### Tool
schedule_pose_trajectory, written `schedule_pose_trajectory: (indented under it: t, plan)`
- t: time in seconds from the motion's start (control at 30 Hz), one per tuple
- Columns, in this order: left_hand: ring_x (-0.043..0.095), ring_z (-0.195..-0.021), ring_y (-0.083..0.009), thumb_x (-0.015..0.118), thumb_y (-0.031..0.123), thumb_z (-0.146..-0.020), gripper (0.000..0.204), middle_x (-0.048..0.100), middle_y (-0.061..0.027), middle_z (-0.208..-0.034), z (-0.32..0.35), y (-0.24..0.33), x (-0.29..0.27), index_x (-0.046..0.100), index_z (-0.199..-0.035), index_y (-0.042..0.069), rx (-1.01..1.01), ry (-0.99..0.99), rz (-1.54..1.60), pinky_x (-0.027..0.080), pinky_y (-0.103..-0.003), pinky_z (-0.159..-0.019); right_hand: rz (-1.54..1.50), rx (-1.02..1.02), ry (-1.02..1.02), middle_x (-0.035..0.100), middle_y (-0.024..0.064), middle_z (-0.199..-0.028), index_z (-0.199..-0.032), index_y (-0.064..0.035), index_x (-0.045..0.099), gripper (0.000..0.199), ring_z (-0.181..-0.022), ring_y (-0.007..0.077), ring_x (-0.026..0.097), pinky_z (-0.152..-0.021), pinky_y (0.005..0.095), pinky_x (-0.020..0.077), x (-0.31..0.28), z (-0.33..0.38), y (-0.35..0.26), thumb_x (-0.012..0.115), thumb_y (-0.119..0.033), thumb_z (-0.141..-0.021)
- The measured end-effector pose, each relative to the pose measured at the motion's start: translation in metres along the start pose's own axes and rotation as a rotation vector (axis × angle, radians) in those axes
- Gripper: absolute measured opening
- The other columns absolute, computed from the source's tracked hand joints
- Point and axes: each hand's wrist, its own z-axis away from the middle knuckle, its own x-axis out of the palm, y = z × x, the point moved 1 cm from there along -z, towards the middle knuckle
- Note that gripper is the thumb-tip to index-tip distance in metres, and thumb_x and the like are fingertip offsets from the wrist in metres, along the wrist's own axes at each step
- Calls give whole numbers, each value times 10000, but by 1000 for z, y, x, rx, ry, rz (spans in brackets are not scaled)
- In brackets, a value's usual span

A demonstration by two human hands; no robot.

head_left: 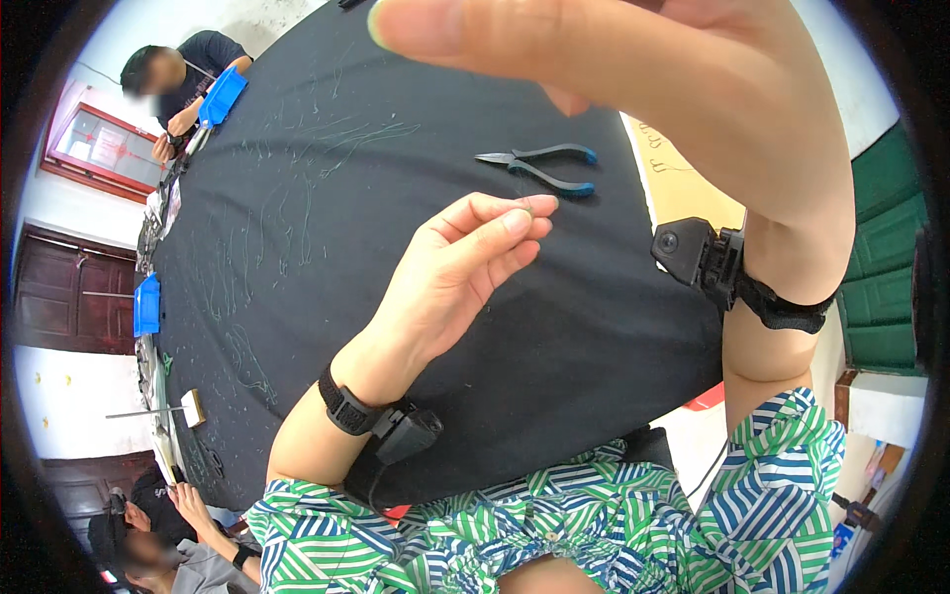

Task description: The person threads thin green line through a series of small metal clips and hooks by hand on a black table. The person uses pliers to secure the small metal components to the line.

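My left hand point(460, 259) hovers over the middle of the black cloth point(396, 99), its thumb and index finger pinched together. Whatever sits between those fingertips is too small to name. Close to the camera, my right hand point(633, 69) is raised across the top right. One long digit points left and a curled fingertip peeks out below it; the upper edge cuts off the other fingers. Just beyond my left fingertips lie pliers point(542, 166) with blue-tipped handles, jaws toward the left. Thin green threads point(346, 148) are strewn over the cloth's left part.
A tan board point(683, 178) with small curved dark pieces lies at the right, partly behind my right arm. Blue trays point(146, 304) line the far left edge. Two people work there, one point(203, 84) at the upper left, another point(158, 544) at the lower left.
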Motion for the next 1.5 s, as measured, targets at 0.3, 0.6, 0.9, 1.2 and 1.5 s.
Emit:
schedule_pose_trajectory:
  t: [0.3, 0.6, 0.9, 1.2, 1.5]
  plan:
    - [637, -1042, -127, 652, 107, -956, 27, 643, -98, -1234, 2, 3, -10, 652, -976, 88, 88, 2, -5, 542, -289, -901, 38, 0, 2, 540, -8, -622, -809, -15, 628, 258, -551, 55, 445, -504, 229, 332, 0, 1, -1, 644, -227, -954]
    - [632, -1097, -151, 628, 109, -968, 23, 613, -122, -1304, 4, 0, 1, 640, -974, 89, 48, -88, -34, 542, -317, -923, 90, -7, 5, 555, -6, -651, -832, -14, 618, 236, -572, 56, 465, -516, 223, 346, 2, 3, -3, 641, -209, -963]
    - [659, -974, -131, 639, 88, -962, 26, 699, -95, -1111, 8, 17, -9, 646, -981, 72, 177, -11, -40, 538, -276, -873, 246, 42, 57, 569, -3, -680, -854, -14, 608, 215, -593, 56, 485, -529, 218, 361, -12, 2, -10, 638, -191, -971]
    - [661, -950, -110, 652, 12, -935, 23, 719, -124, -1059, 36, 43, -24, 635, -949, 18, 576, 213, -605, 528, -251, -851, 131, 181, 121, 601, 83, -1174, -1194, -21, 559, 340, -690, 73, 651, -537, 188, 485, 9, -3, 36, 678, -190, -924]
    - [691, -874, -126, 681, -30, -875, 66, 730, -108, -1007, 59, 56, -26, 667, -937, -19, 772, 328, -910, 557, -261, -789, -409, 196, -185, 601, -9, -721, -1121, 1, 581, 244, -664, 47, 570, -578, 211, 460, 79, -11, 33, 674, -83, -911]
